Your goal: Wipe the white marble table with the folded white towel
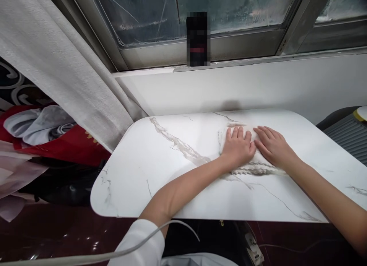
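A folded white cloth [258,159] with a wavy edge lies on the white marble-patterned table [129,174], right of its middle. My left hand [238,146] rests palm down on the left part of the cloth, its fingers stretched toward the wall. Flat on the cloth's right part is my right hand [273,146], fingers extended and angled to the left. The two hands almost meet at the thumbs. Neither hand grips anything that I can see, and the cloth beneath the palms is hidden.
Behind the table are a white wall [177,92] and a window. A blurred dark object [197,38] stands on the sill. At left hang a grey curtain [71,67] and a red bag [71,143] holding clothes. A grey ribbed object [346,136] is at right; a pale cable [143,241] crosses below.
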The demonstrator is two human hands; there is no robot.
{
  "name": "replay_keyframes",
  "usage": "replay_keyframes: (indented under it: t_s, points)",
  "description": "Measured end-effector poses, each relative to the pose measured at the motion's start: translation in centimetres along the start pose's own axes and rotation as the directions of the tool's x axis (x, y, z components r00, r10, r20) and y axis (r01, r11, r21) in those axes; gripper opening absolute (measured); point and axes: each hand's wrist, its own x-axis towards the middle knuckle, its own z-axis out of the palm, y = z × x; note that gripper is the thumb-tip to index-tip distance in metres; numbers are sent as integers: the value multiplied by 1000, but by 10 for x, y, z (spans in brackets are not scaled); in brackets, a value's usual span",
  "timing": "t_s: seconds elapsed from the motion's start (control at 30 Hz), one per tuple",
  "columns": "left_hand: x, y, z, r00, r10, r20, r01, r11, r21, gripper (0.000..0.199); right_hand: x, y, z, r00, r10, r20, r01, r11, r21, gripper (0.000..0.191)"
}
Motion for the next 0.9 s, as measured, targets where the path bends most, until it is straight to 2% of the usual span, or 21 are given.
replay_keyframes:
  t_s: [0.3, 0.53, 0.7, 0.9]
  points:
    - [-80, 10, -21, 993, 114, -15, -113, 991, 68, 54, -65, -61, -28, 999, -34, -14, 33, 997, -70, 54]
    - [-129, 10, -41, 986, 164, 9, -163, 973, 164, 56, -94, -104, -43, 995, -103, -10, 103, 994, -23, 52]
    - [-143, -1, -50, 986, 159, 39, -164, 971, 175, 56, -92, -123, -46, 994, -106, 18, 106, 994, 13, 51]
    - [-134, -18, -56, 982, 113, 151, -132, 984, 122, 56, -68, -128, -38, 994, -81, 75, 78, 996, 52, 52]
